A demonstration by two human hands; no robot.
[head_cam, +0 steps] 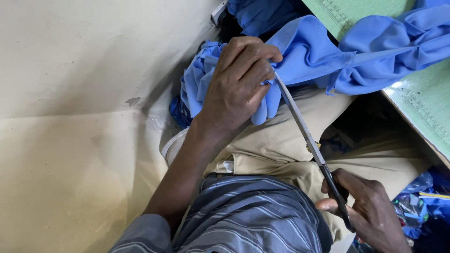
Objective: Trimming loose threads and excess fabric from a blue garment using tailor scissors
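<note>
Crumpled blue cloth (309, 51) bunched over lap, long scissors (304, 131) slanting, tips seemingly at its edge

place: tailoring workshop | signs: green cutting mat (422, 100), blue fabric (375, 51), scissors (304, 133), fabric scraps (417, 206)

1. The left hand (239, 82) is closed around a bunched fold of blue fabric (309, 56), fingers curled over the cloth above the lap.
2. The right hand (368, 211) grips the dark handles of a pair of scissors (307, 136) at the lower right.
3. The scissor blades run diagonally up and to the left; their tip meets the fabric just beside the left fingers.
4. The blue fabric extends to the upper right and lies partly on a green cutting mat (422, 103).
5. Beige trousers (276, 145) show beneath the scissors, and a grey striped shirt (248, 215) fills the lower centre.
6. A cream wall (84, 93) occupies the left side.
</note>
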